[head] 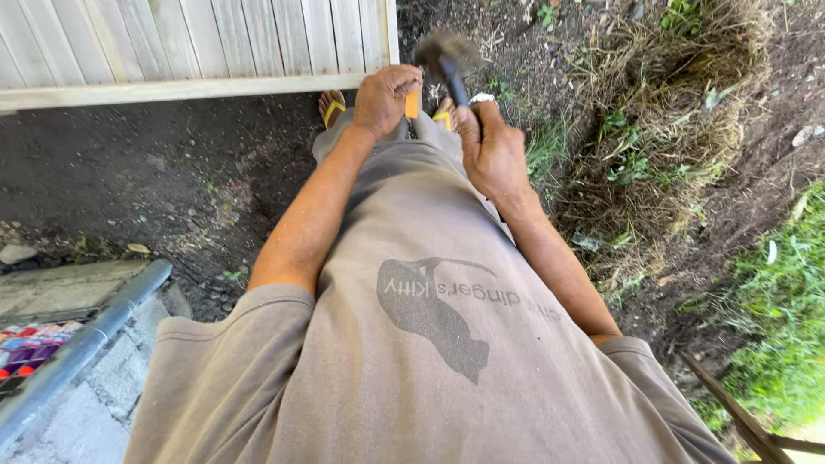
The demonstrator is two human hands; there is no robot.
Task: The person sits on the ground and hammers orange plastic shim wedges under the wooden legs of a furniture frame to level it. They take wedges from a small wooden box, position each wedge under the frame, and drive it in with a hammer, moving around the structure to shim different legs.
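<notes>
I look down over my grey shirt at both hands held out in front. My left hand [386, 97] pinches a small yellow piece [412, 104], which stands upright between its fingers. Just to its right, my right hand [490, 146] grips the dark handle of a hammer [446, 58]; the hammer's head is blurred and sits just above the yellow piece. Below the hands my feet in yellow-strapped sandals [331, 107] stand on dark soil.
A pale wooden slat fence [198, 47] runs along the top left. A grey metal pipe [82, 348] and stone slabs lie at the lower left. Dry grass and weeds [662, 146] pile up on the right, with a thin wooden stick [730, 408] at the lower right.
</notes>
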